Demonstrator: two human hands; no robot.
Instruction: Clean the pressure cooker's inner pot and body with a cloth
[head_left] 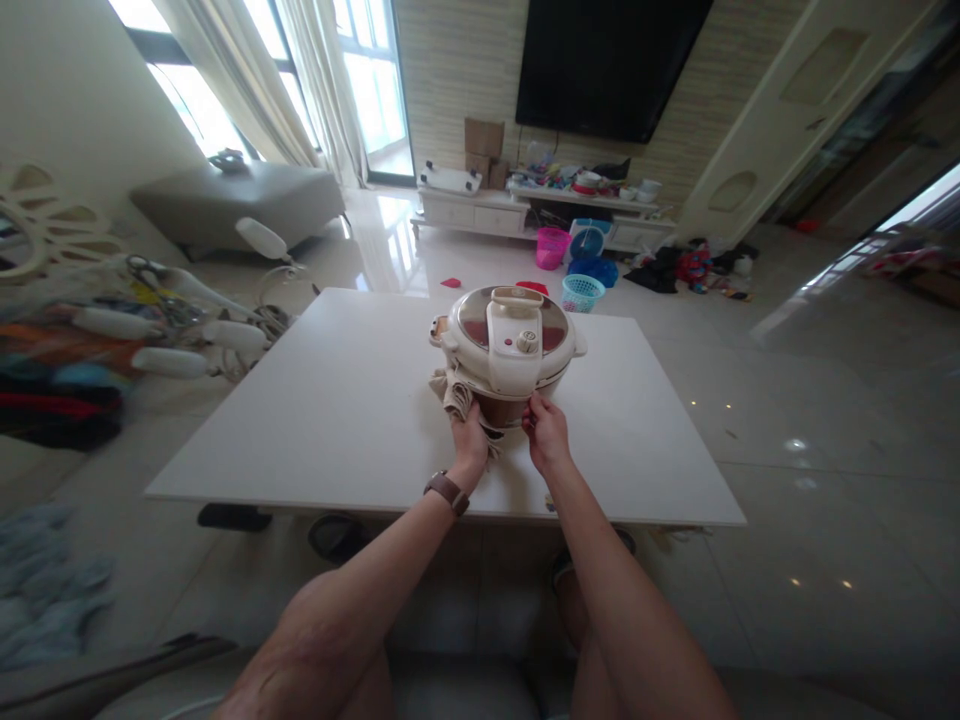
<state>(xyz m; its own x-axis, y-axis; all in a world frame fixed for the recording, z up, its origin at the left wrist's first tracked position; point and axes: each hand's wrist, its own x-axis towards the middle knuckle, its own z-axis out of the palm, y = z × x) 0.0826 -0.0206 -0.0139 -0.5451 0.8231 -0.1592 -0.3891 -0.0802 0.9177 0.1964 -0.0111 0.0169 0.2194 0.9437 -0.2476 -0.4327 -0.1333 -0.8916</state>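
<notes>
A cream electric pressure cooker with a see-through lid, a top handle and a knob stands on the white table. Held against its front left side by my left hand is a beige cloth, bunched and partly folded; part of it hangs below the hand. The fingers of that hand are closed round the cloth. My right hand is closed at the cooker's lower front right, fingertips against its body. What lies under those fingertips is partly hidden. The cooker's lid is on.
Behind the table are a light blue basket and a pink basket on the floor. A low white cabinet stands along the far wall. To the left, a floor lamp with several white shades reaches close to the table edge.
</notes>
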